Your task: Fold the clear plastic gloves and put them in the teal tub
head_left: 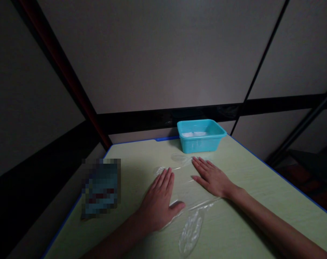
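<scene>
My left hand (158,202) lies flat, palm down, on a clear plastic sheet or bag (185,190) spread on the pale green table (247,172). Its fingers are stretched out and together. My right hand (210,176) also rests flat on the same clear plastic, fingers extended toward the far edge. Neither hand grips anything. A crumpled clear plastic piece (191,232) lies just in front of my left hand's thumb.
A turquoise plastic tub (201,138) with something white inside stands at the table's far edge, just beyond my right hand. A blurred-out bluish patch (101,187) sits at the left edge. The table has a blue rim; dark wall panels surround it.
</scene>
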`<move>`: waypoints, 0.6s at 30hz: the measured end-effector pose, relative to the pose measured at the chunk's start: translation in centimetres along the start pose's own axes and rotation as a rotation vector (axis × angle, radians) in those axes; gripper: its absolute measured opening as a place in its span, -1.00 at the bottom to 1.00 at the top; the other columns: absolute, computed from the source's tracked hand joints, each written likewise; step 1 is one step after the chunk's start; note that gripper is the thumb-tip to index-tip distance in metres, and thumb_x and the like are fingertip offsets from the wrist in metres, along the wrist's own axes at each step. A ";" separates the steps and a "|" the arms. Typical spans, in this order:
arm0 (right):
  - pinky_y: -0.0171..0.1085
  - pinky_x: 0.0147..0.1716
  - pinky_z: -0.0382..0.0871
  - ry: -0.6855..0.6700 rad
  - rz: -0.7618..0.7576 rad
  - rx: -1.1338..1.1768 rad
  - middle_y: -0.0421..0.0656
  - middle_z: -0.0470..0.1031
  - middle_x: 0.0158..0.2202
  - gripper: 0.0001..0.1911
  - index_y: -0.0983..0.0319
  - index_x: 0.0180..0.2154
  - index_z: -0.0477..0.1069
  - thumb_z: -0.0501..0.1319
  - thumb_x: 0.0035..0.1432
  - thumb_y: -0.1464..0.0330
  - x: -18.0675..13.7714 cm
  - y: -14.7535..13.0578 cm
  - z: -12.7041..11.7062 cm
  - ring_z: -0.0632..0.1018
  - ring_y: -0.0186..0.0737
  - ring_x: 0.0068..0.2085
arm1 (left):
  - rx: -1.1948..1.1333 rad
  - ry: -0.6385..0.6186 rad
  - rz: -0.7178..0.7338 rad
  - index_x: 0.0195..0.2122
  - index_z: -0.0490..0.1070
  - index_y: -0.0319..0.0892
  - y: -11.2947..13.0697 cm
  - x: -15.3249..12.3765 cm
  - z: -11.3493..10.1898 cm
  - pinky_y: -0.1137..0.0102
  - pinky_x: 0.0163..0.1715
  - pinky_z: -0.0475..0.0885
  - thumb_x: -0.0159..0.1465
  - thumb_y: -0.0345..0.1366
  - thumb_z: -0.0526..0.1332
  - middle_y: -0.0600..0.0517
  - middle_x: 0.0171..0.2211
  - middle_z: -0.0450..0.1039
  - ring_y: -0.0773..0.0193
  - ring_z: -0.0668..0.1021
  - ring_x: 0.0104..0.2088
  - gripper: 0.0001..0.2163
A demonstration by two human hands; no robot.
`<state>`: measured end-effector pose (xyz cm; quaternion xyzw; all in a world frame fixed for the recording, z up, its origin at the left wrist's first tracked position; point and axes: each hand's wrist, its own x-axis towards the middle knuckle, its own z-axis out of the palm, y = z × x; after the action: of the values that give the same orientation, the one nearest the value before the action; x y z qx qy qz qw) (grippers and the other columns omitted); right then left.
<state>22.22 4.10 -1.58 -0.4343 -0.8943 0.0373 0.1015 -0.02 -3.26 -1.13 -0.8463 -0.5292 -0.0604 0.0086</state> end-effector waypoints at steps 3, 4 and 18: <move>-0.07 0.11 -0.08 -0.001 0.063 -0.038 -0.07 -0.09 0.19 -0.33 0.30 0.17 -0.10 -0.23 0.16 0.02 -0.6 1.6 -0.2 -0.03 -0.12 0.18 | -0.006 -0.003 0.002 0.16 -0.09 -0.37 0.1 0.1 0.0 0.23 0.12 -0.03 0.13 0.10 -0.05 -0.18 0.20 -0.22 0.08 -0.09 0.18 -0.28; -0.08 0.11 -0.08 -0.002 0.082 -0.048 -0.07 -0.09 0.19 -0.32 0.31 0.17 -0.10 -0.23 0.16 0.02 -0.8 2.0 -0.2 -0.03 -0.12 0.18 | -0.011 -0.005 0.002 0.16 -0.09 -0.36 0.1 0.1 0.0 0.23 0.12 -0.03 0.13 0.10 -0.05 -0.17 0.20 -0.22 0.08 -0.10 0.18 -0.28; -0.05 0.12 -0.12 0.017 0.108 0.016 -0.08 -0.13 0.20 -0.32 0.29 0.17 -0.12 -0.21 0.15 0.01 -1.0 2.9 0.2 -0.06 -0.15 0.19 | -0.030 -0.058 -0.185 0.15 -0.11 -0.49 -1.0 -0.4 -0.4 0.16 0.11 -0.04 0.10 0.15 -0.06 -0.28 0.18 -0.27 0.02 -0.12 0.17 -0.19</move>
<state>24.99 5.09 -2.33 -0.4815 -0.8683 0.0462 0.1103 -1.13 -3.24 -0.80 -0.7952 -0.6042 -0.0441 -0.0248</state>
